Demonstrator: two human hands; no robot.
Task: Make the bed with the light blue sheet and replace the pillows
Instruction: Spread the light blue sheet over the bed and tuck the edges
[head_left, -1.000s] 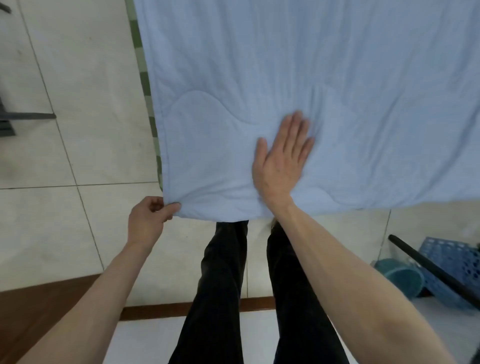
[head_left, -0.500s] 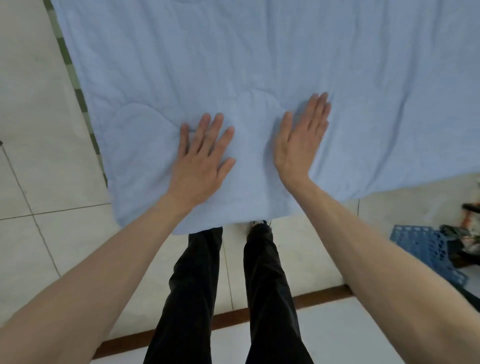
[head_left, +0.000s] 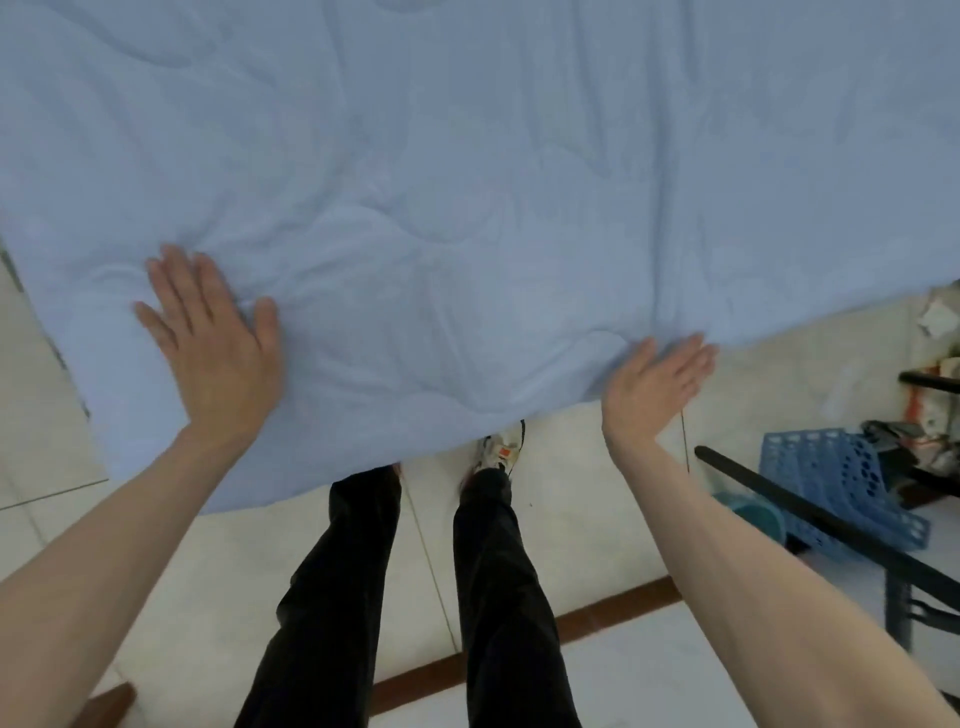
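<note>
The sheet (head_left: 467, 182) is light blue and fills the upper part of the view, spread over the bed with soft wrinkles and curved quilting lines. Its near edge hangs over the side toward the person, running from lower left up to the right.

The left hand (head_left: 213, 343) lies palm down on the sheet near its left corner, fingers straight and slightly spread, thumb out to the right; it grasps nothing and presses flat on the cloth. Small creases bunch just beside the thumb.

The right hand (head_left: 657, 387) is at the sheet's hanging edge, palm turned partly up, fingers straight and together, released. Its fingertips (head_left: 696, 353) touch or sit just under the hem; which of the 2 cannot be told.

Below the edge stand 2 legs in black trousers (head_left: 332, 597) on a pale tiled floor (head_left: 571, 519), with 1 white shoe (head_left: 498, 449) showing under the hem. A brown strip (head_left: 613, 613) crosses the floor behind the legs. To the right sit a blue perforated basket (head_left: 831, 483), a black bar (head_left: 810, 504) slanting across it, and a teal tub (head_left: 758, 514) just beside the basket.
</note>
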